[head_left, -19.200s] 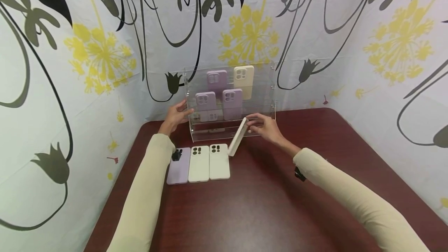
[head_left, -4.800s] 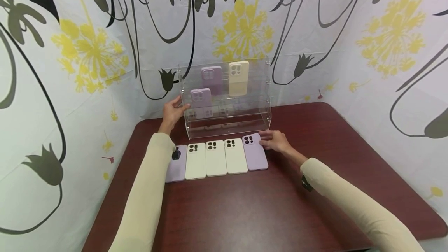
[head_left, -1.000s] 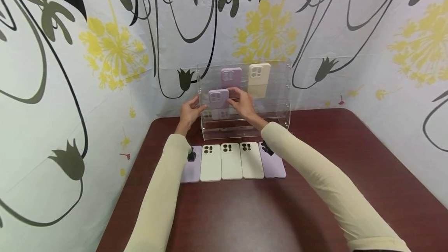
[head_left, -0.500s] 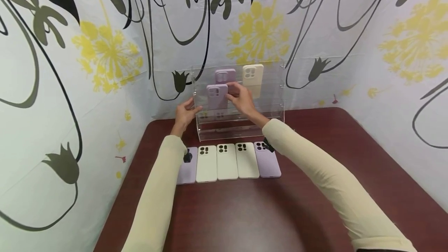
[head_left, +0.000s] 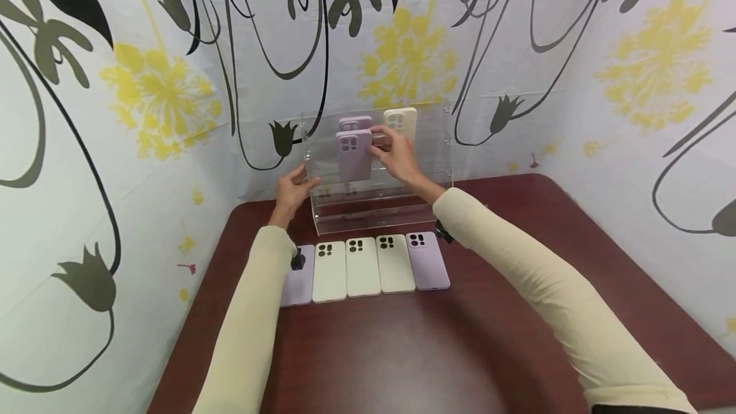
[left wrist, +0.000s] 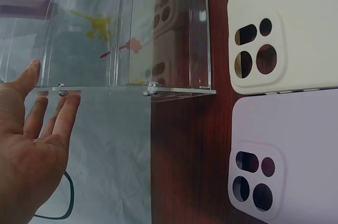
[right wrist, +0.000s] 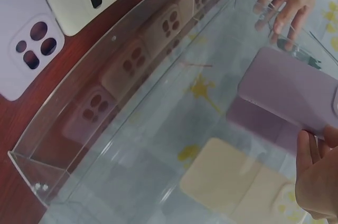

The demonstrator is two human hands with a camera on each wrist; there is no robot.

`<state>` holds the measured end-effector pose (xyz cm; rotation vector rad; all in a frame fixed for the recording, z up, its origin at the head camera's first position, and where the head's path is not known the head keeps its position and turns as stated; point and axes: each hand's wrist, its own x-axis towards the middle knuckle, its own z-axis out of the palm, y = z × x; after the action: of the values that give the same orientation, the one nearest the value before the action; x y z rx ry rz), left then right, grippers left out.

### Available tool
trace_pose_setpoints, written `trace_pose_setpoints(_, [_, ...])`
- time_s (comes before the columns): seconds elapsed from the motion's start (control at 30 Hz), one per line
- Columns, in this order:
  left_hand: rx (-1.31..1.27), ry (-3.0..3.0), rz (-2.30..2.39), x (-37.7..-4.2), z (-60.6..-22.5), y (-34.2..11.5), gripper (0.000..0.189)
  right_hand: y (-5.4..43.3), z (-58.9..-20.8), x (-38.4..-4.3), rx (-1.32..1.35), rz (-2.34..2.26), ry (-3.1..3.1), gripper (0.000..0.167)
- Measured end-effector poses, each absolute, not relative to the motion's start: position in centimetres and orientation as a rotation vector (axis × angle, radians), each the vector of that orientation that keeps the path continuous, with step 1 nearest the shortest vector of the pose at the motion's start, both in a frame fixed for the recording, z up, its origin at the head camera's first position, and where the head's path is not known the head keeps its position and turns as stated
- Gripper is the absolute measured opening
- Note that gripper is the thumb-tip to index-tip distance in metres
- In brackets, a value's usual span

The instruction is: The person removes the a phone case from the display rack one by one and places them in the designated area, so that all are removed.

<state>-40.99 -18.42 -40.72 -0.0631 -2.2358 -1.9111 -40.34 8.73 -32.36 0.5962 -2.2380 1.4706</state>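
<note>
My right hand (head_left: 398, 155) pinches a lilac phone case (head_left: 354, 158) by its right edge, upright in front of the clear acrylic display rack (head_left: 425, 179). Behind it, a second lilac case (head_left: 352, 122) shows only its top, and a cream case (head_left: 404, 117) stands on the rack's upper tier, partly covered by my fingers. At the rack's left end, my left hand (head_left: 291, 191) grips the side panel (left wrist: 127, 90), thumb on the inner side and fingers on the outer, as the left wrist view shows. The held case's lower end (right wrist: 259, 84) overlaps the rack in the right wrist view.
A row of cases lies on the dark red table (head_left: 368, 350) before the rack: a lilac case (head_left: 298, 286), three cream cases (head_left: 363, 276) and another lilac case (head_left: 431, 267) at the right. Patterned fabric (head_left: 489, 50) surrounds the table's back and sides.
Earlier, a cream case and a lilac case went from my right hand to the row. Since a second ago my right hand has lifted the remaining middle-tier lilac case upward. The left hand stays.
</note>
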Motion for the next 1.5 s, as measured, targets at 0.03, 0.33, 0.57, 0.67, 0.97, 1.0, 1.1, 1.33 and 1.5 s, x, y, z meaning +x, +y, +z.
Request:
trace_pose_setpoints(0.03, [-0.060,-2.236,-1.916,-41.0,-40.7,-18.5,0.069,8.9,-32.3,-40.3,0.595,1.469,-2.239,0.037])
trace_pose_setpoints(0.33, [-0.053,-2.202,-1.945,-40.9,-40.8,-18.6,0.068,11.0,-32.2,-39.7,0.597,1.461,-2.240,0.043])
trace_pose_setpoints(0.57, [-0.044,-2.210,-1.948,-41.1,-40.9,-18.3,0.068,13.4,-33.4,-38.9,0.602,1.476,-2.267,0.050])
trace_pose_setpoints(0.67, [-0.043,-2.211,-1.940,-41.1,-41.0,-18.3,0.067,14.4,-34.2,-38.8,0.612,1.491,-2.287,0.053])
trace_pose_setpoints(0.97, [-0.047,-2.223,-1.922,-41.1,-40.8,-18.3,0.066,17.1,-36.1,-38.0,0.574,1.399,-2.382,0.053])
trace_pose_setpoints(1.0, [-0.044,-2.224,-1.923,-41.0,-40.8,-18.3,0.066,17.4,-36.3,-37.8,0.574,1.401,-2.391,0.053])
trace_pose_setpoints(1.1, [-0.040,-2.234,-1.913,-41.0,-40.7,-18.3,0.067,18.2,-36.9,-37.5,0.560,1.407,-2.415,0.053])
trace_pose_setpoints(1.33, [-0.035,-2.263,-1.886,-40.9,-40.7,-18.3,0.067,20.1,-38.2,-36.9,0.517,1.369,-2.463,0.054])
trace_pose_setpoints(1.5, [-0.029,-2.259,-1.900,-41.0,-40.7,-18.4,0.067,21.6,-38.9,-36.5,0.489,1.313,-2.490,0.054])
